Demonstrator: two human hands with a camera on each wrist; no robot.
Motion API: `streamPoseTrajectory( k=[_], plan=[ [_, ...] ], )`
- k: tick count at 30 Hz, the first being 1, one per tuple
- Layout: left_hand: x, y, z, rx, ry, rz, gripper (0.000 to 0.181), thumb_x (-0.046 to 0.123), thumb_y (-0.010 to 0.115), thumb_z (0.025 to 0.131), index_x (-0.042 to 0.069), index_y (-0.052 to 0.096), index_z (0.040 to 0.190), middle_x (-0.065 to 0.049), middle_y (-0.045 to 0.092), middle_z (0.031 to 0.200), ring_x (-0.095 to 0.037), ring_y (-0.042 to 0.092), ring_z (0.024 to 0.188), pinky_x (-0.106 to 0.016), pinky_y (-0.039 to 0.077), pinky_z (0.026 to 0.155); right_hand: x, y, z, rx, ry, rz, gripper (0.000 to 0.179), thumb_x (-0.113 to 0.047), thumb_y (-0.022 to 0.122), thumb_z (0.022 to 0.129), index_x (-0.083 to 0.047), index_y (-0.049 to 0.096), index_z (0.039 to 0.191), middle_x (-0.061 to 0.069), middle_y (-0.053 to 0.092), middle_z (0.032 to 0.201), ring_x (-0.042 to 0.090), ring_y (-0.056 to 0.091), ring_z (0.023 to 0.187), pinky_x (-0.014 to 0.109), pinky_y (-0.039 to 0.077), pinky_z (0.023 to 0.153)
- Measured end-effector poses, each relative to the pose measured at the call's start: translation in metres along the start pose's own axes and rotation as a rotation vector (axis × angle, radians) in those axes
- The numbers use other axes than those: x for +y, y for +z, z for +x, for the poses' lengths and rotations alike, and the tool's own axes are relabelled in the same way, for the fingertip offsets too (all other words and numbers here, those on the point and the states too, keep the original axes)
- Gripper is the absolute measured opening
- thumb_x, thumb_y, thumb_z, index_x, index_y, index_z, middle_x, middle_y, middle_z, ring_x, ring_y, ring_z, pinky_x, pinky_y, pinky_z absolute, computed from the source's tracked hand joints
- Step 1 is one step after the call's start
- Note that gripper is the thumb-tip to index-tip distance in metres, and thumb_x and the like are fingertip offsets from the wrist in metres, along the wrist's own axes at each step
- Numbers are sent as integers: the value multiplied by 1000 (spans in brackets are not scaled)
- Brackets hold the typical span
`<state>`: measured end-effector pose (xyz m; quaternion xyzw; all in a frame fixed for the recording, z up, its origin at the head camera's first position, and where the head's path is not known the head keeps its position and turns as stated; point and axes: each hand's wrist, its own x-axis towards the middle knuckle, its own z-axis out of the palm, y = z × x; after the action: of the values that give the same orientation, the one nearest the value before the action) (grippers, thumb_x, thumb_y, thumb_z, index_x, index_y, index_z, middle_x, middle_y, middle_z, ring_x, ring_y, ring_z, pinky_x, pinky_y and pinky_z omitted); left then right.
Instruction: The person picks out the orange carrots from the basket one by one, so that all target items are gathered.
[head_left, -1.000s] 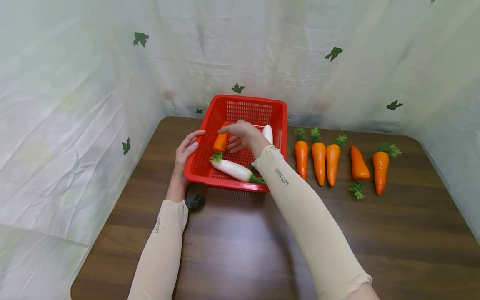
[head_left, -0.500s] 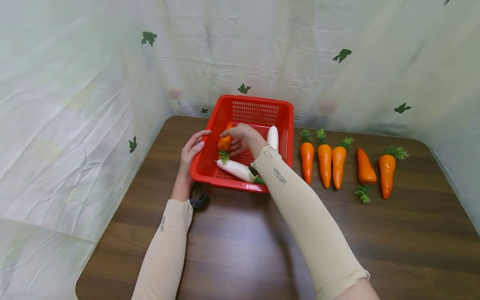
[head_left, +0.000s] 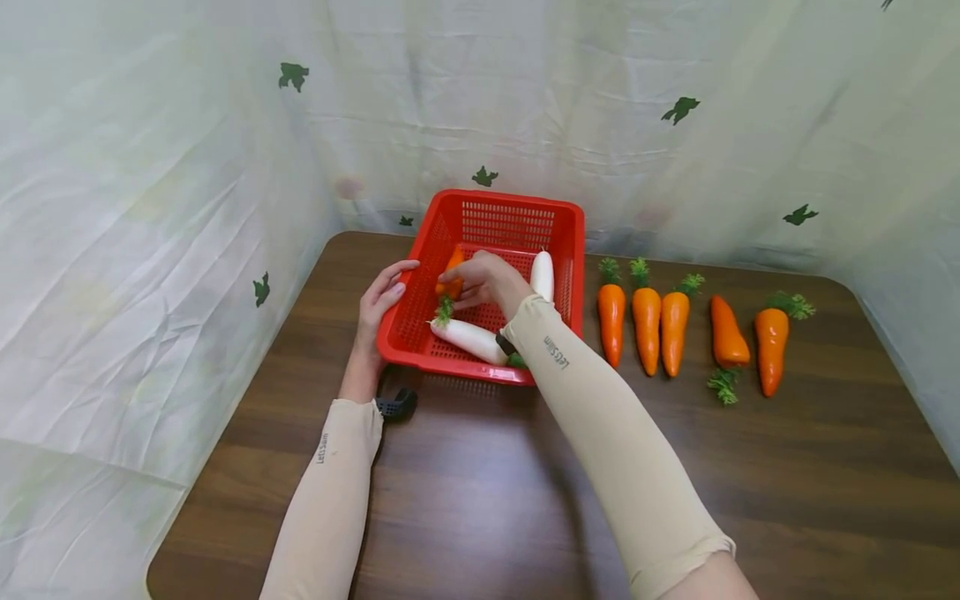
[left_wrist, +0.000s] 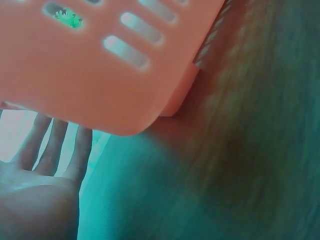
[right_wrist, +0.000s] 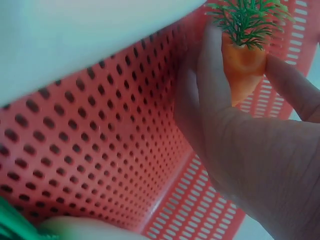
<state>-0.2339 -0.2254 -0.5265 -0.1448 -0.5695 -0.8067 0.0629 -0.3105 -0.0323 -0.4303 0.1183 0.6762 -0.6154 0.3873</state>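
An orange carrot (head_left: 451,287) with a green leafy top is inside the red basket (head_left: 522,202), at its left side. My right hand (head_left: 483,279) reaches in and pinches it between thumb and fingers. In the right wrist view the carrot (right_wrist: 245,67) shows below its leaves, with fingers on both sides. My left hand (head_left: 377,304) rests against the basket's left rim. Its fingers look mostly straight in the left wrist view, and their tips are hidden behind the basket wall (left_wrist: 75,75). One white radish (head_left: 471,341) lies along the basket's near side, another white radish (head_left: 542,275) at its right.
Several carrots stand in a row right of the basket, among them a carrot (head_left: 611,321) closest to it and a carrot (head_left: 771,350) at the far end. One carrot (head_left: 727,333) points its leaves towards me. A patterned curtain (head_left: 592,108) hangs behind the wooden table (head_left: 465,483).
My right hand has closed its fingers on the carrot in the basket, which has shifted slightly. The left hand stays at the rim. The whole view has swung a little.
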Motion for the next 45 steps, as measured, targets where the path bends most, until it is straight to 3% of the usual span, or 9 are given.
streamPoseTrajectory(
  k=[7, 13, 24, 29, 35, 45],
  plan=[
    [1, 1, -2, 2, -2, 32, 44, 15, 46, 106, 6, 55, 147, -22, 52, 148, -39, 55, 127, -37, 58, 102, -3, -7, -11, -4, -15, 21, 67, -11, 70, 100, -7, 31, 155, 24, 50, 151, 36, 58, 136, 45, 55, 107],
    [1, 1, -1, 10, 1, 21, 44, 15, 47, 105, 4, 55, 147, -21, 54, 147, -38, 55, 125, -35, 58, 100, -2, -19, -18, -16, -38, 73, 90, -12, 72, 99, -14, 12, 167, 26, 49, 154, 39, 55, 140, 48, 53, 109],
    [2, 0, 1, 11, 3, 1, 43, 15, 48, 105, 5, 56, 146, -22, 53, 147, -36, 56, 124, -34, 58, 99, -5, -28, -40, -25, -138, 32, 59, -13, 74, 98, 0, 43, 147, 21, 60, 136, 29, 67, 114, 45, 55, 108],
    [1, -1, 0, 2, -7, -3, 43, 17, 49, 105, 8, 58, 146, -22, 52, 148, -35, 56, 124, -34, 58, 99, -6, -35, -54, -46, -199, -40, 33, -13, 73, 99, 6, 67, 126, 16, 69, 120, 26, 69, 107, 47, 52, 112],
    [0, -2, 1, -1, 0, -21, 42, 16, 49, 106, 7, 58, 146, -22, 53, 146, -36, 56, 121, -34, 59, 97, -5, -40, -70, -57, -256, -71, 34, -14, 72, 100, 5, 67, 128, 15, 70, 118, 25, 71, 108, 45, 53, 110],
    [-1, -4, 1, 8, -3, -4, 43, 16, 48, 106, 5, 56, 147, -21, 53, 147, -37, 55, 122, -35, 59, 97, 6, -51, -91, -49, -305, -83, 53, -15, 72, 100, 3, 49, 145, 19, 67, 130, 27, 73, 109, 45, 54, 108]
  ],
)
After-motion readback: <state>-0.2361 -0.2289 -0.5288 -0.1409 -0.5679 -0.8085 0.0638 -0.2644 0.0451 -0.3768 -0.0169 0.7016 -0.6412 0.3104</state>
